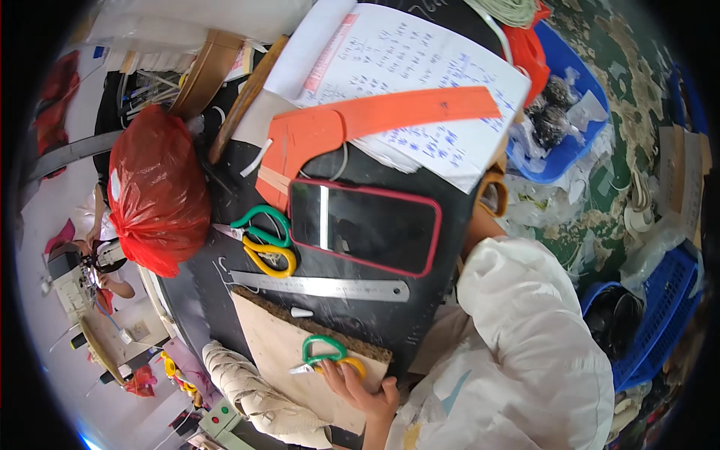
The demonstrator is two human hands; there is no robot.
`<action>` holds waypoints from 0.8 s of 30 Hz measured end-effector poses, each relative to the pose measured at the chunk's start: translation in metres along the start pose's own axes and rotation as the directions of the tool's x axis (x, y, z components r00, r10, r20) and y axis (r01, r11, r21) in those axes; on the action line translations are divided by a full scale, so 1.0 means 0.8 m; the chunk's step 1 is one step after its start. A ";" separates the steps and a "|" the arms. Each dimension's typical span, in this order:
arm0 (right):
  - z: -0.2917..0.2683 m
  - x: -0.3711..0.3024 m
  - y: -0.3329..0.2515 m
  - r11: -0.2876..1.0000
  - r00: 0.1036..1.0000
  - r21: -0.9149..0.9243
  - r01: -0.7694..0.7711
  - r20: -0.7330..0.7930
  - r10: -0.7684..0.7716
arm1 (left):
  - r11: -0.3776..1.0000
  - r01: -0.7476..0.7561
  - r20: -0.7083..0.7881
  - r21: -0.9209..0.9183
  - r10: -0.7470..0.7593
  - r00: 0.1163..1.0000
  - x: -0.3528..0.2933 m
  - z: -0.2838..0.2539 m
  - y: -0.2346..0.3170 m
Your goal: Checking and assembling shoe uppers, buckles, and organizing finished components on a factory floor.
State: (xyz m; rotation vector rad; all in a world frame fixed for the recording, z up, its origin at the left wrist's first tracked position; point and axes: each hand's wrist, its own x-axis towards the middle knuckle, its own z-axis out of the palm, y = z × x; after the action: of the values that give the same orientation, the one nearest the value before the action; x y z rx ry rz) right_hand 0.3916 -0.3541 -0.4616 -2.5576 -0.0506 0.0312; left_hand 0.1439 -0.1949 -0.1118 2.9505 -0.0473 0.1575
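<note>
My left hand (358, 391) is low in the view, fingers stretched over the yellow handle of green-and-yellow scissors (324, 346), thumb apart. These scissors lie on a beige sheet (289, 352) with a dark, rough edge. My right forearm (480, 229) reaches up to the table's right edge. The right hand is mostly hidden by a mustard-brown loop (493, 196) and the notepad (450, 67). A curved orange flat piece (390, 112) lies across the notepad. Below it are a red-framed phone (367, 229), a second pair of scissors (268, 247) and a steel ruler (337, 288).
A tied red plastic bag (157, 191) stands on the left of the black table. A wrapped beige roll (255, 390) lies at lower left. Beyond the right edge are a blue basin (559, 169) and a blue crate (660, 322). Someone's hand (116, 285) works by a machine at far left.
</note>
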 end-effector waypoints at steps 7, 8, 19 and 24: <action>-0.010 0.138 0.003 0.999 0.995 0.046 -0.022 -0.101 0.027 | 0.999 0.023 0.043 0.042 -0.025 0.999 -0.007 0.003 -0.003; -0.014 0.161 0.001 0.998 0.993 0.057 -0.016 -0.118 0.023 | 0.998 0.027 0.054 0.049 -0.029 0.998 -0.008 0.002 -0.006; -0.035 0.378 -0.073 0.984 0.978 0.126 0.126 -0.182 -0.102 | 0.985 0.161 0.052 -0.059 -0.158 0.986 -0.059 0.013 -0.032; -0.040 0.412 -0.080 0.972 0.972 0.152 0.179 -0.181 -0.151 | 0.950 0.311 -0.005 0.000 -0.311 0.950 -0.078 0.017 -0.036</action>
State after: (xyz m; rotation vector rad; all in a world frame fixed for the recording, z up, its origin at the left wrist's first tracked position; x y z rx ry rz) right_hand 0.7201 -0.3040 -0.4036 -2.3699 -0.1883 -0.2350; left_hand 0.0845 -0.1679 -0.1375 2.9095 0.4167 0.1190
